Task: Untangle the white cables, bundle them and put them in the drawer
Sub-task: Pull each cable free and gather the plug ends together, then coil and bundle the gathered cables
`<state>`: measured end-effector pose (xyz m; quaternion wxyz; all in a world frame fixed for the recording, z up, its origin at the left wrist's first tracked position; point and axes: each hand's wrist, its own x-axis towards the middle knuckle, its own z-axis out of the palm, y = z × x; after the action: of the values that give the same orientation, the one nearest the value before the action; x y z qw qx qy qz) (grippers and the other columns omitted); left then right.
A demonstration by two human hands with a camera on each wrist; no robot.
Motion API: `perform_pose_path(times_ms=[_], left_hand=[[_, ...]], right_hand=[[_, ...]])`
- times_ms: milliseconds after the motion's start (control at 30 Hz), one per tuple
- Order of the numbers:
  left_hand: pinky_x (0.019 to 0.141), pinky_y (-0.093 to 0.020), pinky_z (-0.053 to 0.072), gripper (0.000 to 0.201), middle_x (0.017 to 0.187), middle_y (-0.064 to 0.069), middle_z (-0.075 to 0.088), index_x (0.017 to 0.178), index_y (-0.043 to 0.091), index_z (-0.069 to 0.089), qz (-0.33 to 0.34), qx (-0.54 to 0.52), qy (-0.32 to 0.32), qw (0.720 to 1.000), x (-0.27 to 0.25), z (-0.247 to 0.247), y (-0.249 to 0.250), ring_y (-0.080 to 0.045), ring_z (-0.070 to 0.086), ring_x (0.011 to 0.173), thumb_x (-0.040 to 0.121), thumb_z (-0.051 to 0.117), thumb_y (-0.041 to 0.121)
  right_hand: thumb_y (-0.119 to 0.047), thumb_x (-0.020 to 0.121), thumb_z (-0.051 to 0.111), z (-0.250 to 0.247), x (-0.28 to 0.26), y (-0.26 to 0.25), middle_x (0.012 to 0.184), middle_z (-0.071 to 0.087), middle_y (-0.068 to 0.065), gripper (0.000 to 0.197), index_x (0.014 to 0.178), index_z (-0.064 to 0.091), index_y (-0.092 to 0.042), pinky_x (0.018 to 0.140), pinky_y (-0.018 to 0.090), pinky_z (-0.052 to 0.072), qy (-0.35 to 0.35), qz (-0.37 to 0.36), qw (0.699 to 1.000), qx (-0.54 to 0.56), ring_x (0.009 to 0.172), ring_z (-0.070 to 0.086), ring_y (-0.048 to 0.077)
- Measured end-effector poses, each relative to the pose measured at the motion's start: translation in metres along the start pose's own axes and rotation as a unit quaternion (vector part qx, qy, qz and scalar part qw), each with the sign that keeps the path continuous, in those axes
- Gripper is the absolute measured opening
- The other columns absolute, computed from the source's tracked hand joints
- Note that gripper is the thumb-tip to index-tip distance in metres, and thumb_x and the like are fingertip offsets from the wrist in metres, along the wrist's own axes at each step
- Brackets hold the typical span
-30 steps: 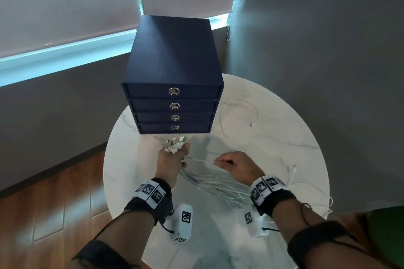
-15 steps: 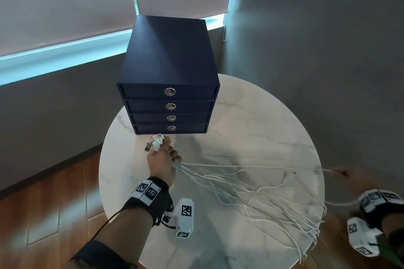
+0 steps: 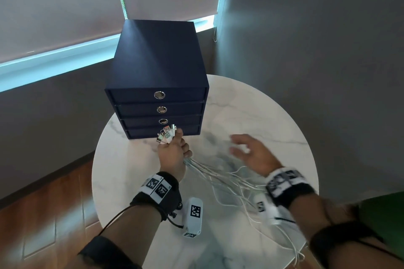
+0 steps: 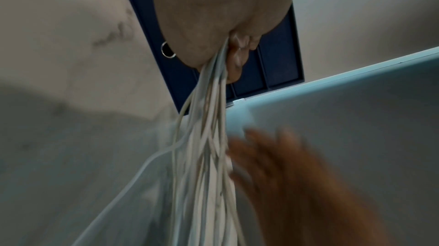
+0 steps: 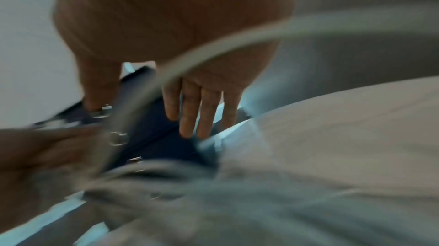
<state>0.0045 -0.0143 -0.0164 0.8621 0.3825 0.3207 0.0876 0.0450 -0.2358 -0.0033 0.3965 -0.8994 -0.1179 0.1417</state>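
Fingers (image 4: 240, 56) clamp cables (image 4: 209, 137); plugs (image 3: 167, 135) head-view only.

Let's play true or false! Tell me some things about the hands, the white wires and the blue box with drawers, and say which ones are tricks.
1. The left hand grips the white cables near their plug ends. True.
2. The right hand is pinching one cable. False: its fingers are spread and hold nothing.
3. A drawer of the blue drawer box is pulled out. False: all four drawers are closed.
4. Some cables hang over the edge of the round table. True.
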Motion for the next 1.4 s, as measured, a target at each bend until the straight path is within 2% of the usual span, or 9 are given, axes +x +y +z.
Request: perform_pose_path(times_ms=[100, 233, 433, 667, 767, 900, 1100, 1300, 1400], left_hand=[[0.038, -0.022, 0.025, 0.026, 0.055, 0.006, 0.031, 0.075, 0.018, 0.050, 0.001, -0.023, -0.007, 1.000, -0.004, 0.007, 0.002, -0.008, 0.026, 0.043, 0.099, 0.061, 0.013], [0.039, -0.021, 0.028, 0.022, 0.057, 0.006, 0.036, 0.079, 0.018, 0.054, 0.018, -0.026, 0.008, 0.999, 0.001, -0.001, 0.013, -0.007, 0.029, 0.044, 0.099, 0.061, 0.013], [0.040, -0.021, 0.028, 0.022, 0.058, 0.006, 0.039, 0.078, 0.018, 0.059, 0.023, -0.088, 0.066, 0.994, 0.011, -0.021, 0.020, -0.007, 0.032, 0.044, 0.099, 0.059, 0.010], [0.038, -0.020, 0.024, 0.021, 0.056, 0.006, 0.035, 0.079, 0.016, 0.058, 0.024, -0.141, 0.085, 0.986, 0.024, -0.030, 0.039, -0.007, 0.028, 0.041, 0.099, 0.056, 0.009], [0.037, -0.020, 0.022, 0.022, 0.055, 0.007, 0.034, 0.078, 0.016, 0.057, 0.001, -0.122, 0.050, 0.991, 0.017, -0.024, 0.029, -0.006, 0.026, 0.041, 0.100, 0.055, 0.010], [0.036, -0.019, 0.021, 0.024, 0.056, 0.008, 0.029, 0.079, 0.018, 0.052, -0.035, -0.086, 0.010, 0.996, 0.000, -0.010, 0.010, -0.006, 0.023, 0.041, 0.101, 0.053, 0.009], [0.036, -0.019, 0.020, 0.027, 0.057, 0.008, 0.028, 0.076, 0.021, 0.051, -0.041, -0.067, 0.015, 0.997, -0.008, -0.008, 0.006, -0.006, 0.022, 0.041, 0.100, 0.056, 0.009], [0.037, -0.021, 0.021, 0.025, 0.057, 0.007, 0.030, 0.076, 0.020, 0.050, -0.004, -0.043, 0.038, 0.998, -0.001, -0.016, 0.010, -0.007, 0.022, 0.042, 0.099, 0.060, 0.014], [0.040, -0.022, 0.020, 0.027, 0.059, 0.005, 0.029, 0.075, 0.021, 0.049, 0.009, -0.034, 0.044, 0.998, 0.000, -0.015, 0.006, -0.009, 0.022, 0.045, 0.099, 0.060, 0.015]], right_hand=[[-0.038, 0.079, 0.072, 0.061, 0.005, -0.059, 0.107, 0.069, -0.008, 0.050, 0.125, 0.053, -0.031, 0.088, 0.028, 0.053, -0.184, -0.015, 0.983, 0.015, 0.096, 0.067, 0.009], [-0.044, 0.091, 0.056, 0.095, 0.001, -0.067, 0.070, 0.061, 0.001, 0.028, 0.080, 0.057, -0.018, 0.064, 0.038, 0.052, -0.174, 0.009, 0.982, -0.070, 0.060, 0.059, 0.021], [-0.038, 0.093, 0.058, 0.054, -0.011, 0.009, 0.099, 0.069, 0.011, 0.027, 0.096, 0.068, -0.013, 0.074, 0.028, 0.043, -0.187, 0.052, 0.955, -0.224, 0.096, 0.065, 0.026], [-0.043, 0.088, 0.066, -0.054, -0.071, 0.106, 0.071, 0.058, -0.008, 0.021, 0.075, 0.060, -0.028, 0.067, 0.021, 0.038, -0.103, 0.215, 0.935, -0.263, 0.079, 0.062, 0.014], [-0.071, 0.077, 0.059, -0.100, -0.072, 0.134, 0.076, 0.063, -0.003, 0.042, 0.077, 0.066, -0.029, 0.070, 0.026, 0.042, -0.022, 0.233, 0.924, -0.301, 0.085, 0.068, 0.024], [-0.028, 0.091, 0.055, -0.143, -0.063, 0.119, 0.096, 0.070, 0.010, 0.014, 0.095, 0.067, -0.023, 0.075, 0.036, 0.048, 0.063, 0.239, 0.903, -0.350, 0.092, 0.066, 0.033], [-0.021, 0.094, 0.050, -0.113, -0.052, 0.129, 0.102, 0.071, 0.015, 0.020, 0.103, 0.067, -0.014, 0.079, 0.038, 0.051, 0.067, 0.271, 0.884, -0.376, 0.096, 0.067, 0.035], [-0.061, 0.067, 0.073, -0.058, -0.037, 0.094, 0.137, 0.047, -0.003, 0.073, 0.132, 0.049, -0.038, 0.106, 0.046, 0.037, -0.153, 0.252, 0.880, -0.372, 0.130, 0.044, 0.026], [-0.080, 0.047, 0.072, -0.027, -0.020, 0.044, 0.142, 0.040, -0.008, 0.106, 0.140, 0.041, -0.040, 0.113, 0.049, 0.027, -0.143, 0.106, 0.929, -0.325, 0.138, 0.032, 0.018]])
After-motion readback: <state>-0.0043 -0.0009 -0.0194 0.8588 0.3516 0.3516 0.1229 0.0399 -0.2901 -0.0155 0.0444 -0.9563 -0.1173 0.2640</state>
